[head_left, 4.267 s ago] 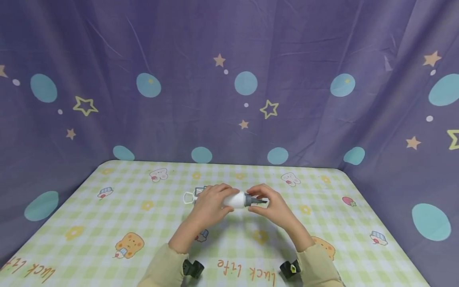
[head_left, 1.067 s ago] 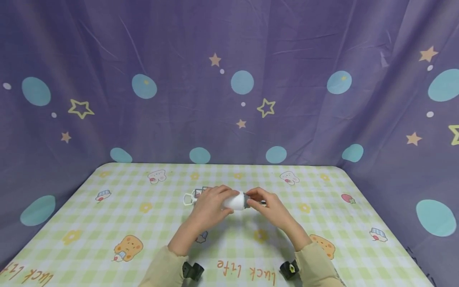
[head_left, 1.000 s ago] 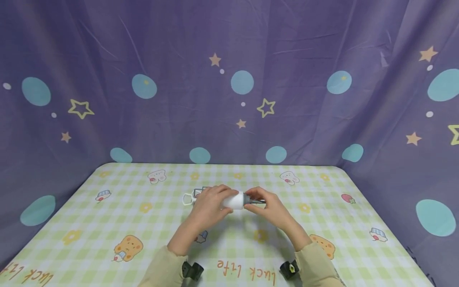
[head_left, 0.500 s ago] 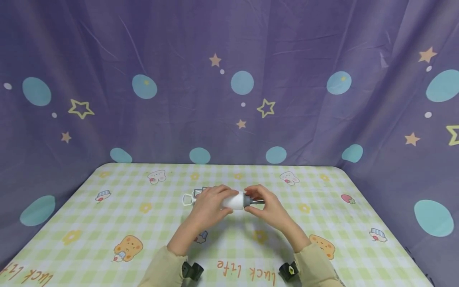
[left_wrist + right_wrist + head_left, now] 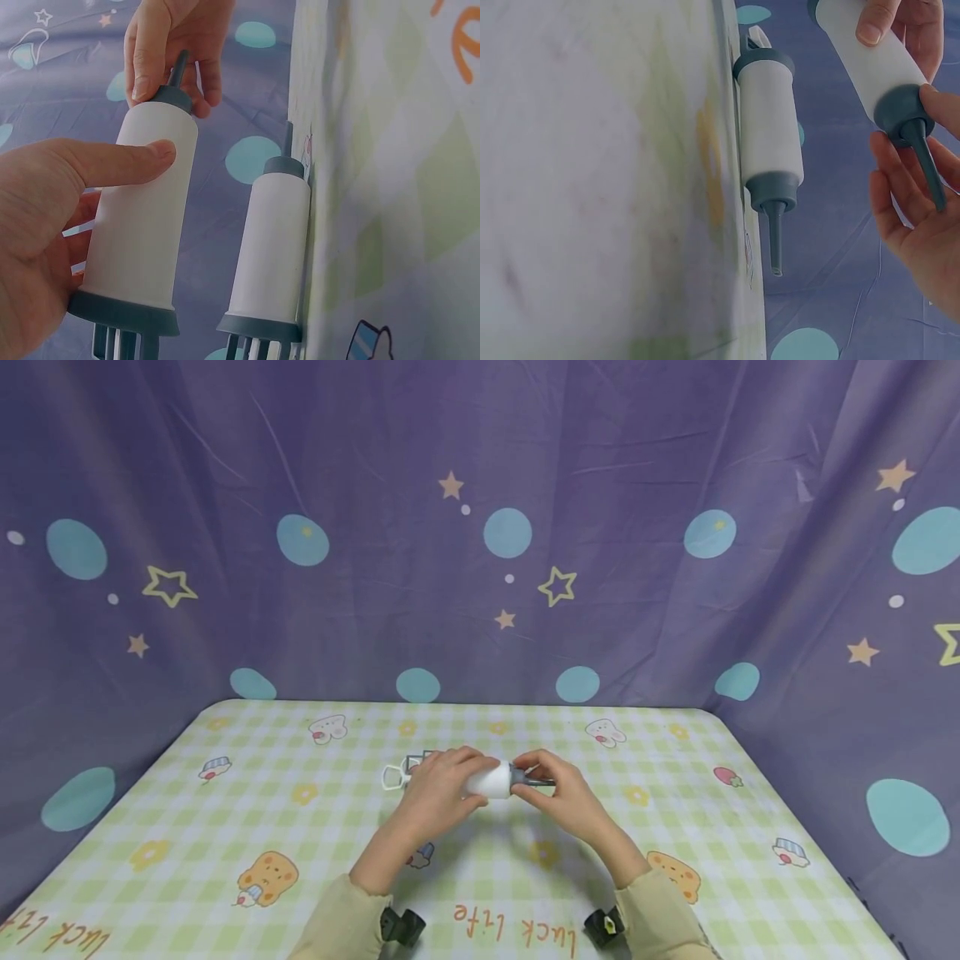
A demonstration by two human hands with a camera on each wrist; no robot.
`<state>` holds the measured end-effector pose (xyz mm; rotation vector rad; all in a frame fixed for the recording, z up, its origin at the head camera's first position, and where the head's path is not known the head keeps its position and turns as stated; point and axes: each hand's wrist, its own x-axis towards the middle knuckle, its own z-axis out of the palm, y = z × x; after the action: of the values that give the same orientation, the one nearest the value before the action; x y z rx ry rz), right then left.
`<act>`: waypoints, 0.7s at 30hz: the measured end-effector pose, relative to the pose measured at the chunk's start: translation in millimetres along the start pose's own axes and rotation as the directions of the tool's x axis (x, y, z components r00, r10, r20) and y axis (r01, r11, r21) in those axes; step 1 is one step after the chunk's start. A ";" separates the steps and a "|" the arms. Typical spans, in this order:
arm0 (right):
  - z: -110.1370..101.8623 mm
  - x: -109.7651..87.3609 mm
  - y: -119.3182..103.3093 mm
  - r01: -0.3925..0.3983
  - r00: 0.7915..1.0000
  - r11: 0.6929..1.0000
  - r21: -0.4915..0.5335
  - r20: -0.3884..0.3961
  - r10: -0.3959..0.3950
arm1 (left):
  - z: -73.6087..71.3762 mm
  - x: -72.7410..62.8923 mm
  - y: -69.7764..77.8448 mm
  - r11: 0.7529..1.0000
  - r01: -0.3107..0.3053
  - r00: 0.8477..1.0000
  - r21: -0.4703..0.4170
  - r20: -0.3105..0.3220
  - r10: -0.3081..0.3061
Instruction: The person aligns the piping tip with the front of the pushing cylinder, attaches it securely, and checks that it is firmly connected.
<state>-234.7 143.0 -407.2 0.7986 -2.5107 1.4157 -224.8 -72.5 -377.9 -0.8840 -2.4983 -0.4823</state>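
Note:
My left hand [image 5: 442, 789] grips the white barrel [image 5: 139, 225] of a large syringe, its thumb lying along the barrel in the left wrist view. The syringe has a dark grey-blue collar [image 5: 900, 109] and a long thin nozzle [image 5: 926, 165]. Thumb and fingers of my right hand [image 5: 562, 789] pinch that collar from either side. A white ring handle [image 5: 393, 776] sticks out past my left hand. A second syringe [image 5: 270, 247] of the same kind lies against the tabletop in both wrist views, apart from the hands. From the head view it is mostly hidden by the hands.
The table [image 5: 337, 877] wears a green-and-white checked cloth with printed cartoons and lettering. Behind it hangs a purple curtain [image 5: 360, 610] with stars and teal spots. Dark wrist cameras [image 5: 403, 927] sit at both cuffs.
My right hand's fingers have shifted repeatedly around the collar. They are closer on it now than half a second ago. My left hand holds almost still.

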 end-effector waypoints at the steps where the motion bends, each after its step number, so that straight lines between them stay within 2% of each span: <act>1: -0.1 0.0 0.0 -0.005 1.000 1.000 -0.001 0.001 0.005 | -0.2 0.0 0.2 1.000 0.002 1.000 0.001 0.003 -0.002; 9: -0.3 -0.1 -0.9 -0.002 1.000 1.000 0.002 0.011 0.001 | 0.0 0.2 0.3 1.000 0.009 1.000 0.016 0.010 -0.009; 14: 0.7 1.4 -3.7 0.096 0.995 0.995 -0.023 -0.007 -0.096 | -0.5 0.5 0.2 1.000 0.007 1.000 0.020 0.002 -0.008; 17: -0.7 0.7 -16.7 0.181 0.983 0.983 -0.041 -0.024 -0.182 | -0.6 0.4 -0.2 1.000 0.010 1.000 0.019 -0.001 -0.010; 21: -3.9 -1.1 -34.6 0.222 0.974 0.973 -0.063 -0.027 -0.224 | -0.5 0.4 -0.3 1.000 0.010 1.000 0.018 -0.001 -0.010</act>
<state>-216.4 132.4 -379.5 0.9996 -2.3391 1.2643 -225.1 -72.7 -377.3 -0.8650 -2.5031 -0.4625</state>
